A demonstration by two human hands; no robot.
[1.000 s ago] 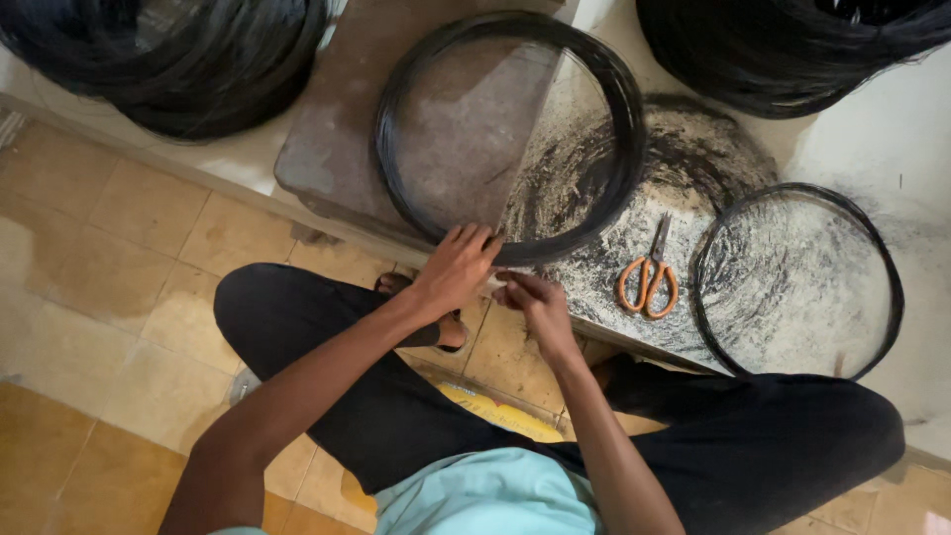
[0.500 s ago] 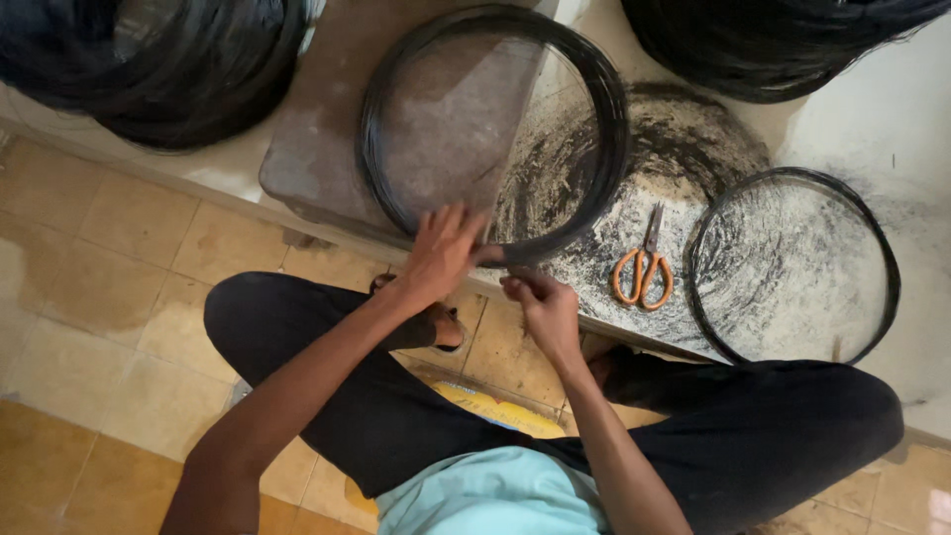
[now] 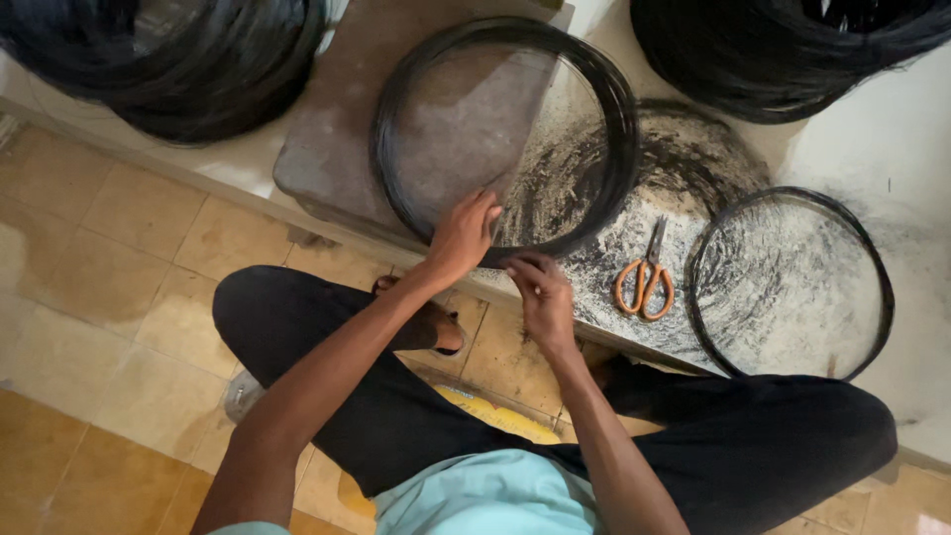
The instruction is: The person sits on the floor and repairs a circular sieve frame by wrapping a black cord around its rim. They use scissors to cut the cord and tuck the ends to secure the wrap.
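A large black wire coil (image 3: 396, 99) lies flat on a brown stone slab (image 3: 337, 129). My left hand (image 3: 462, 238) grips the coil's near edge, fingers curled over the strands. My right hand (image 3: 540, 295) sits just right of it, pinching the same stretch of wire at the slab's front edge. I sit cross-legged on the tiled floor in dark trousers, with both forearms reaching forward.
Orange-handled scissors (image 3: 646, 277) lie on the dusty white surface right of my hands. A smaller black wire ring (image 3: 870, 260) lies further right. Thick black wire bundles sit at the far left (image 3: 178, 59) and far right (image 3: 792, 50). Tan floor tiles (image 3: 109, 297) spread left.
My left hand has slid a little along the coil's near edge and closed on it. My right hand stays at the same stretch of wire. The view has shifted slightly.
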